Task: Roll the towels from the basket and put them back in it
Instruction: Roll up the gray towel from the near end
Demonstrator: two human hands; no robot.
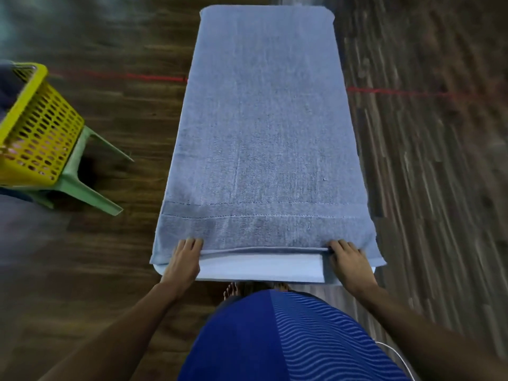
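A long grey-blue towel (264, 127) lies spread flat along a narrow white table (261, 268), covering nearly all of it. Its near hem is folded over a short way, leaving a strip of bare table in front of me. My left hand (184, 259) grips the left end of that folded hem, fingers curled over the edge. My right hand (349, 261) grips the right end the same way. The yellow plastic basket (41, 127) stands at the far left, well apart from both hands, with dark cloth showing at its top.
The basket sits on a light green plastic stool (88, 171) on a dark wooden floor. A red line (123, 76) crosses the floor behind the table. My bare feet (233, 288) show under the table's near edge.
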